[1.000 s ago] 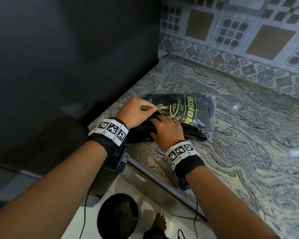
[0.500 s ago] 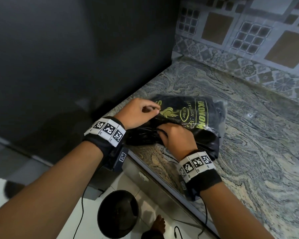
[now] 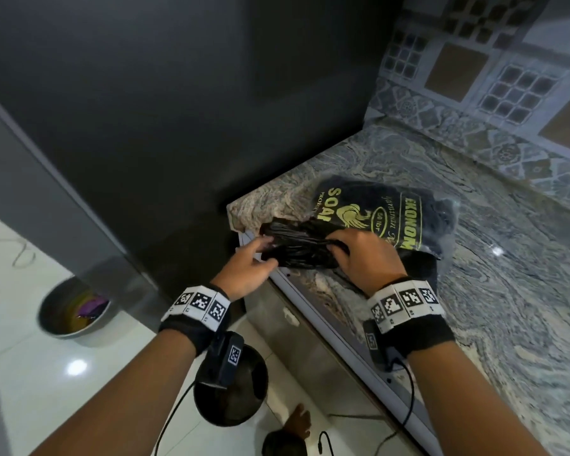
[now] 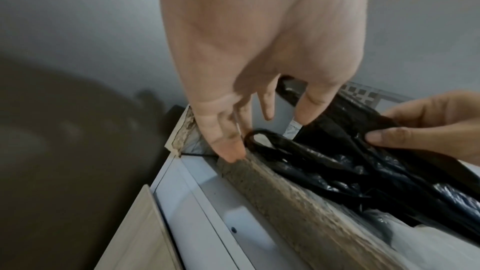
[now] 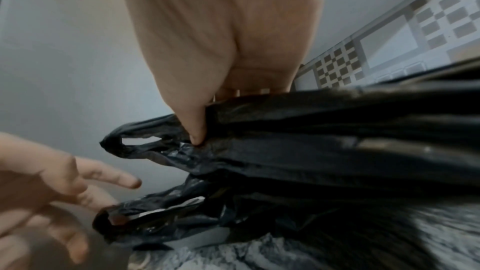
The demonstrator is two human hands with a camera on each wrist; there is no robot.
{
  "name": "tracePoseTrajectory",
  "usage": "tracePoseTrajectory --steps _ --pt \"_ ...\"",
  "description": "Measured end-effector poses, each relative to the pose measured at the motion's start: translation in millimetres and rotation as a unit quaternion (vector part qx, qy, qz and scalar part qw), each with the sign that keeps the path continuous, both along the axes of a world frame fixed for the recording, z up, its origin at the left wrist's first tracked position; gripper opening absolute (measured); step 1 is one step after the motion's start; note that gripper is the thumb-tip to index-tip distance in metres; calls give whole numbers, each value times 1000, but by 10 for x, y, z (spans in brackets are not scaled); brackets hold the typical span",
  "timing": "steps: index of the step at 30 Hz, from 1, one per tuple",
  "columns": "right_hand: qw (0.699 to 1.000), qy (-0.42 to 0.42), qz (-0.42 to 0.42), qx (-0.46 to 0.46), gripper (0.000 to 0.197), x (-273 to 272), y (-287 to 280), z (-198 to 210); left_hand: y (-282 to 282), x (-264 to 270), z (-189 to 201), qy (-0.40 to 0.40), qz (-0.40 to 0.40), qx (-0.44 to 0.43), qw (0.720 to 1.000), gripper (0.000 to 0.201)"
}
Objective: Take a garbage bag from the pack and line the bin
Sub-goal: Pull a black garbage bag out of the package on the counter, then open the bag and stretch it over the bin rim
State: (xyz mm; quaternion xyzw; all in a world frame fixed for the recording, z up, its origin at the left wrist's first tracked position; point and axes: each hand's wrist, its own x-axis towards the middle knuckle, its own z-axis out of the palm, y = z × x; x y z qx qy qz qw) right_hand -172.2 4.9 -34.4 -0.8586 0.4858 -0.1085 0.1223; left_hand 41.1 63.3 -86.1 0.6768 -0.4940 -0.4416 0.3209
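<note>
I see garbage bag [image 3: 297, 250] half out of pack [image 3: 375, 215] at counter [image 3: 474, 324] edge. Right hand [image 3: 367, 258] pinches bundle; left hand [image 3: 244, 271] at 9 o'clock, fingers loose, touching handle loops. Film looks thin, limp, slippery, tear-prone: I'd grip bunched loops. Bin [image 3: 231, 390] at 6 o'clock.

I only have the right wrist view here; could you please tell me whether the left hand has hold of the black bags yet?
Observer: Not yet. The left wrist view shows the left hand with straight fingers, thumb beside a handle loop of the bundle of folded black plastic garbage bags; only the right hand pinches it.
Operator: Thanks. Where is the bin?
Observer: In the head view the round black bin stands on the white floor, below the marbled stone counter.
</note>
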Motion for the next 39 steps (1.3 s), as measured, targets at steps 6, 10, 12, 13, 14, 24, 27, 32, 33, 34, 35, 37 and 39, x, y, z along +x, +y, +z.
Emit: tracePoseTrajectory --steps 6,10,12,13,14,24,27,32,33,34,35,37,39 --pt "997 -78 -14 -18 23 -31 218 49 244 -35 -54 -9 16 4 1000 43" --pt "993 -112 -18 -22 22 -43 374 96 388 1 16 -55 -19 -17 998 27" --pt "992 -127 -16 -25 22 -29 451 122 453 52 71 -70 -4 -25 997 21" --pt "990 -137 -19 -24 23 -15 490 135 497 76 120 -71 7 -31 997 17" --pt "988 -149 -21 -23 23 6 532 150 543 105 165 -76 17 -40 996 14" --pt "972 -234 13 8 21 464 1011 228 1265 609 512 -60 131 -84 986 6" --pt "972 -233 37 -14 19 645 1099 228 1523 741 629 -52 174 -99 978 6" --pt "972 -224 69 -25 14 931 1203 253 1948 958 750 -37 246 -145 958 5" --pt "969 -237 68 -13 14 986 1217 253 2027 993 771 -31 258 -155 953 5" --pt "967 -246 66 -2 14 1037 1231 248 2100 1021 790 -28 269 -164 949 6" --pt "965 -253 65 9 14 1084 1242 238 2165 1044 804 -27 277 -171 945 6" --pt "964 -255 70 35 12 1173 1266 199 2271 1072 823 -25 290 -182 939 8" --pt "963 -250 76 68 15 1240 1280 141 2336 1088 814 -25 302 -181 936 8"
